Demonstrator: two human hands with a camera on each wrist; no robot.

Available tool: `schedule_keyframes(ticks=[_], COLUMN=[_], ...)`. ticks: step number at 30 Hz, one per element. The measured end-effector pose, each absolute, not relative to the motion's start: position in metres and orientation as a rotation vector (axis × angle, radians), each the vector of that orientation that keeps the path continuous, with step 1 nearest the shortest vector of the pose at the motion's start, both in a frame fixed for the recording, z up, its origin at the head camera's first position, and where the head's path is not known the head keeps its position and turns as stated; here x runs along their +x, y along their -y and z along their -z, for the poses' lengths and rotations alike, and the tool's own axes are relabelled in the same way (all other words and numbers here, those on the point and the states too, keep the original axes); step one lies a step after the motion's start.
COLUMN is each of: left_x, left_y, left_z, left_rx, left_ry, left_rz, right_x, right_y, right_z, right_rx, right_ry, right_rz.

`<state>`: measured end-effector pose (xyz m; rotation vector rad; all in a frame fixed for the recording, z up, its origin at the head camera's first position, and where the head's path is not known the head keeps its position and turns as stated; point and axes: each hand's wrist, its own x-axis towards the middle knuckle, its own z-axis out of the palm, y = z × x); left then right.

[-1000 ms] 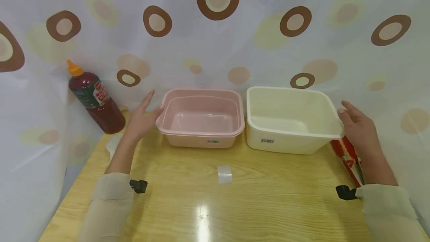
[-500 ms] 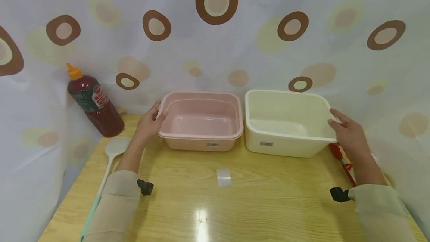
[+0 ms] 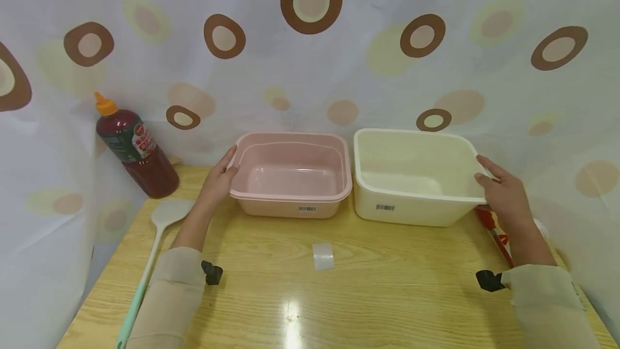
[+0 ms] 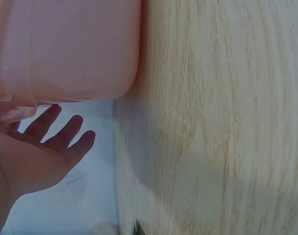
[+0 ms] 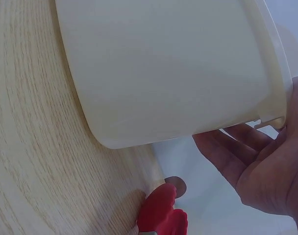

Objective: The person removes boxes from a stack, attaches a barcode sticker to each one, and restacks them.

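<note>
Two empty plastic basins stand side by side against the back curtain. My left hand (image 3: pixel 218 181) holds the left rim of the pink basin (image 3: pixel 283 207), thumb over the edge; in the left wrist view its other fingers (image 4: pixel 65 134) spread loosely below the rim. At the other side, my right hand (image 3: pixel 506 193) grips the right rim of the taller cream basin (image 3: pixel 411 213). Its thumb lies on top, and in the right wrist view the fingers (image 5: pixel 227 152) reach behind the basin's end wall.
A bottle of dark red sauce (image 3: pixel 150 163) with an orange cap stands at the back left. Before it lies a white turner (image 3: pixel 160 230) with a mint handle. Red-tipped tongs (image 3: pixel 494 230) lie under my right arm. Clear tape (image 3: pixel 323 256) sticks to the wooden table (image 3: pixel 387 284).
Both hands have moved inward from beside the basins and taken hold of their outer rims. The basins stay about where they were. More of the turner shows now.
</note>
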<state>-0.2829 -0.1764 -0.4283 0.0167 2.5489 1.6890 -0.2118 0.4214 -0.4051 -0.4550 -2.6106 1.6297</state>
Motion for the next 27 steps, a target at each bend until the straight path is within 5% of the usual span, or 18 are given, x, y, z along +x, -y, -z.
schedule_keyframes(ticks=[27], left_x=[-0.28], left_y=[0.178], left_z=[0.422], left_rx=[-0.036], left_ry=[-2.632], left_rz=[-1.439], right_x=[-0.197], right_y=[-0.436], right_z=[0.365], right_rx=[-0.413], right_ry=[2.649], right_rz=[-1.576])
